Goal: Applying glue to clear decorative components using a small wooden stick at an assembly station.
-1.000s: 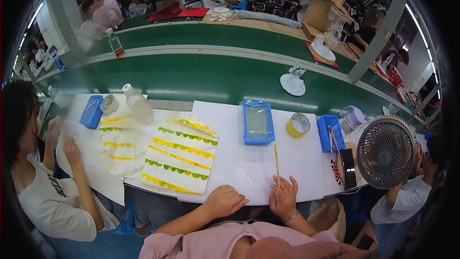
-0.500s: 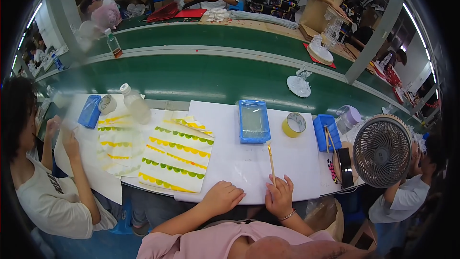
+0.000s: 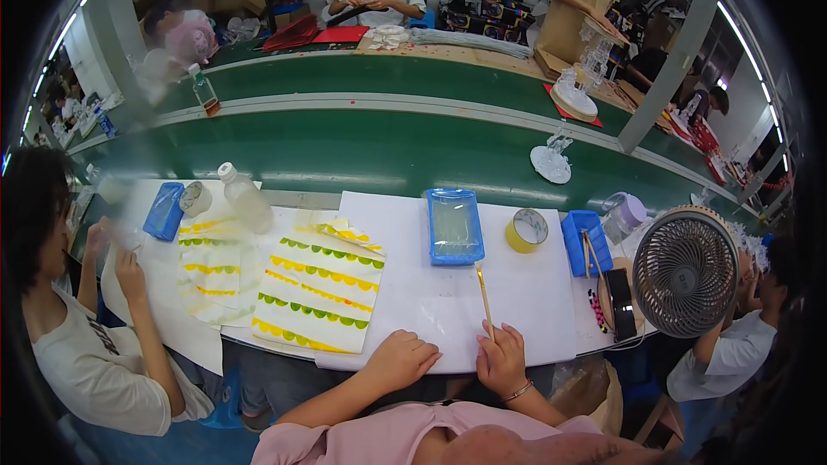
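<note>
Presently, the fingers of the right hand [image 3: 502, 362] are closed around the lower end of a thin brush [image 3: 485, 297], which points away from the person. Its tip lies just beside the near right corner of a blue tray [image 3: 457, 261]; whether it touches the tray, I cannot tell. The fingers of the left hand [image 3: 403, 360] are bent inward near the edge of the surface [image 3: 592, 341], and I cannot tell if they close on something.

Under both hands is a white sheet [image 3: 413, 310]. If a forearm slides sideways, it could pull this sheet, and the tray would perhaps shift with it. Because the brush is held far from its tip, a small turn of the wrist could knock the tray's rim. To the left lies a striped piece [image 3: 319, 288] in yellow and green, which the left elbow might crease. On the right, beyond a yellow tape roll [image 3: 517, 238], stands a round fan [image 3: 685, 271]; its wind, if it runs, could lift loose edges.
</note>
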`<state>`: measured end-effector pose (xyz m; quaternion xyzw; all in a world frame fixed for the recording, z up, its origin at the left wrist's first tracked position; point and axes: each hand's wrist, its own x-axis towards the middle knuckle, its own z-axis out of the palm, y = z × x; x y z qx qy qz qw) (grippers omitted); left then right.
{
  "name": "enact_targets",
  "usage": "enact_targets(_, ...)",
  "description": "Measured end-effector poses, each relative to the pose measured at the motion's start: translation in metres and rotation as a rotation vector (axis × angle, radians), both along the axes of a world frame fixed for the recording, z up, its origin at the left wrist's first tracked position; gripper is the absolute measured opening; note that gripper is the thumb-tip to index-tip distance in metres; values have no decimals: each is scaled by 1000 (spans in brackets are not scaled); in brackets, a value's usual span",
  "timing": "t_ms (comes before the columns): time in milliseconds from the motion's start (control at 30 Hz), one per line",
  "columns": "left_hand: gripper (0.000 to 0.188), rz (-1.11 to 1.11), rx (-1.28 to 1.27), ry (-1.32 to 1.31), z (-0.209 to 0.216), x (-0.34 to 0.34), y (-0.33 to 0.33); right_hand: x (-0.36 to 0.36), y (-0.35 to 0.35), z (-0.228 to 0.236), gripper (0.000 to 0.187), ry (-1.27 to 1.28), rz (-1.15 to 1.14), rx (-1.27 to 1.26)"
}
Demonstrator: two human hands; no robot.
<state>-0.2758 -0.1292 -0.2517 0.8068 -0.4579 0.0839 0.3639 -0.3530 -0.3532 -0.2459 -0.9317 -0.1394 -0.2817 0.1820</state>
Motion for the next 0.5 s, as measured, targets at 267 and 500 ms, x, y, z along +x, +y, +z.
enact_targets(267,8,0,8,26,2,2,1,2,1,-1,27,-36,26,35)
enact_targets(500,8,20,-44,28,-1,1,1,3,2,-3,26,-29,24,45)
